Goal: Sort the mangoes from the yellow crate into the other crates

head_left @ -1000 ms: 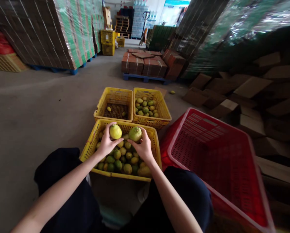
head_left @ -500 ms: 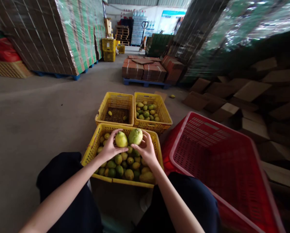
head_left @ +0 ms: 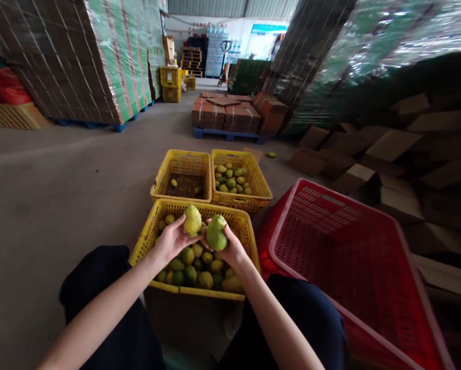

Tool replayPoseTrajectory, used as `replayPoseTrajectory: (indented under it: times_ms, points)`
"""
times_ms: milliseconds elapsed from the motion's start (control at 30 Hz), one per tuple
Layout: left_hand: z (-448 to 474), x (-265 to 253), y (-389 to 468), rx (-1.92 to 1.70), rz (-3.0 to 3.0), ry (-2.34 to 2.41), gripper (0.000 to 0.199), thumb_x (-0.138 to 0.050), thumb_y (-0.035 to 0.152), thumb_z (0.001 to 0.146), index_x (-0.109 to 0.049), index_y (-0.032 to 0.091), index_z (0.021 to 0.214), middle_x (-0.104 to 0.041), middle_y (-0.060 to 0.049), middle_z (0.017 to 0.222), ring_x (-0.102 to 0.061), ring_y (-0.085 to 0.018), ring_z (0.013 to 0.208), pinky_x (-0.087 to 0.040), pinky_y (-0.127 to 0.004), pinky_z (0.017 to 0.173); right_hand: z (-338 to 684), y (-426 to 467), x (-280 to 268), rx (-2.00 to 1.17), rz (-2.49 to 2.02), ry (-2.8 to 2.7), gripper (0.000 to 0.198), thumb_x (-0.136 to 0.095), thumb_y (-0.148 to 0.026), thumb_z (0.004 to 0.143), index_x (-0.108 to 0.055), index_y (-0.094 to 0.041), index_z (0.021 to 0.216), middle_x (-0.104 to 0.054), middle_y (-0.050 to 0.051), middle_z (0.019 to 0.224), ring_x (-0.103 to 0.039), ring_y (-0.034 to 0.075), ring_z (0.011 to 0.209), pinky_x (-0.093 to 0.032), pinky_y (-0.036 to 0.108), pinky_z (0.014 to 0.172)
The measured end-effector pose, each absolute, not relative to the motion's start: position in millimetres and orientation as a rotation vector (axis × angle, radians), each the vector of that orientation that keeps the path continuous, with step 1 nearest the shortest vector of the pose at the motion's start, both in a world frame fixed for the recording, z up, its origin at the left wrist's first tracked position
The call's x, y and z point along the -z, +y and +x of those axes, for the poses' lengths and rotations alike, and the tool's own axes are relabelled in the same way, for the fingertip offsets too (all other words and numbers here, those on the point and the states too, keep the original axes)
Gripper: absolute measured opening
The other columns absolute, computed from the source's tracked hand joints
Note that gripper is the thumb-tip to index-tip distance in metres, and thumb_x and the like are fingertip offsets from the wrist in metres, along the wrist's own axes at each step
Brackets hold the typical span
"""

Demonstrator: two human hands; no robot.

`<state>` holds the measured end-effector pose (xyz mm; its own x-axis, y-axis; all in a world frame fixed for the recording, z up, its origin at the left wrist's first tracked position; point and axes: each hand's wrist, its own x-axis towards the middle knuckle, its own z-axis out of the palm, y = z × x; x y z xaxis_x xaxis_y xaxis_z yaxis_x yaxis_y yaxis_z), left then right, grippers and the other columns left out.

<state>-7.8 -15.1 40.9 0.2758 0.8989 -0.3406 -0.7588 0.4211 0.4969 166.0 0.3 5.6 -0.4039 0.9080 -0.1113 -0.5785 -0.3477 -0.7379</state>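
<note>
My left hand [head_left: 173, 239] is closed around a yellow-green lemon [head_left: 192, 221], held over the near yellow crate [head_left: 141, 245]. Beside it, my right hand [head_left: 231, 247] grips a greener lemon [head_left: 217, 234] with a bumpy end turned up. The two fruits are close together, with a small gap between them. Below, the near crate holds many yellow and green lemons [head_left: 205, 280]. Parts of that fruit are hidden behind my hands and wrists.
Behind stand two more yellow crates, the left one [head_left: 161, 174] with a couple of lemons, the right one [head_left: 266, 190] with several. A large red crate [head_left: 353, 246] is at my right. Flattened cartons [head_left: 353, 177] pile beyond it. A pallet of brown boxes [head_left: 226, 115] stands ahead.
Both lemons have been turned in my hands. The right one has tipped, now showing a greener side, and sits slightly lower; the left one is now more upright.
</note>
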Motion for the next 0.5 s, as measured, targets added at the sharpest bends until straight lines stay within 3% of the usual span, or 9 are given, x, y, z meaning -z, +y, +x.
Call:
replayPoseTrajectory:
  times_ms: [67,133,267,400,500]
  points:
    - [-7,-43,-15,-1.115,0.165,0.641,0.028,-0.059,0.026,0.088,-0.059,0.011,0.112,-0.07,-0.011,0.097,-0.07,-0.021,0.084,-0.062,-0.039,0.077,167,0,-6,-1.873,-0.67,-0.742,0.045,-0.08,-0.052,0.06,-0.062,-0.02,0.087,-0.067,0.001,0.07,-0.06,0.016,0.056,-0.045,0.026,0.044]
    - [-6,-44,-14,-1.121,0.094,0.678,0.025,-0.058,0.024,0.09,-0.058,0.011,0.111,-0.07,-0.009,0.091,-0.069,-0.016,0.071,-0.063,-0.029,0.066,168,-1,-8,-1.87,-0.677,-0.743,0.044,-0.081,-0.049,0.059,-0.061,-0.02,0.086,-0.066,0.0,0.068,-0.06,0.017,0.055,-0.045,0.026,0.043]
    - [-5,-41,-10,-1.138,0.064,0.687,0.025,-0.06,0.017,0.087,-0.057,0.012,0.112,-0.069,-0.006,0.085,-0.062,-0.009,0.059,-0.052,-0.013,0.046,166,-2,-12,-1.887,-0.685,-0.777,0.042,-0.079,-0.048,0.062,-0.059,-0.02,0.087,-0.067,0.002,0.07,-0.062,0.018,0.058,-0.042,0.025,0.042]
    - [-2,-38,-10,-1.186,0.182,0.715,0.028,-0.065,0.014,0.081,-0.06,0.013,0.109,-0.069,-0.007,0.09,-0.062,-0.01,0.061,-0.048,-0.013,0.045,163,-3,-14,-1.872,-0.718,-0.777,0.041,-0.08,-0.045,0.062,-0.058,-0.02,0.087,-0.068,0.003,0.077,-0.063,0.018,0.062,-0.044,0.025,0.043]
    - [2,-41,-13,-1.265,0.334,0.738,0.039,-0.07,0.012,0.075,-0.061,0.017,0.112,-0.07,-0.005,0.095,-0.063,-0.01,0.065,-0.05,-0.016,0.053,163,-3,-17,-1.791,-0.747,-0.757,0.038,-0.079,-0.041,0.062,-0.058,-0.022,0.088,-0.066,0.001,0.078,-0.063,0.018,0.067,-0.049,0.027,0.05]
